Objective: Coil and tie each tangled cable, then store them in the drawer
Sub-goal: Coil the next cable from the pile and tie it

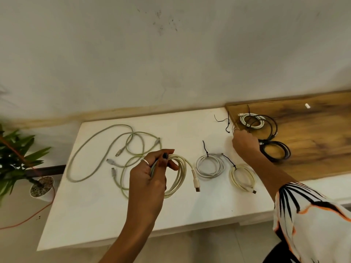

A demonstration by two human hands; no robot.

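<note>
Coiled cable: a cream USB cable [178,173] is being held in loops above the white counter [95,215], its plug hanging free.
Left hand [152,171]: fingers are being kept curled round the gathered loops.
Right hand [245,143]: it is being stretched to the black ties [223,121] at the counter's far edge; whether one is being pinched cannot be told.
Step advice: the loops are probably best kept clamped until a tie is being wrapped round them.
Finished coils: a white coil [209,166] and a yellowish coil [243,177], both tied, are lying near.
Loose cables [114,147]: still tangled, left.
Surroundings: a wooden board [313,133], a potted plant [20,158].
</note>
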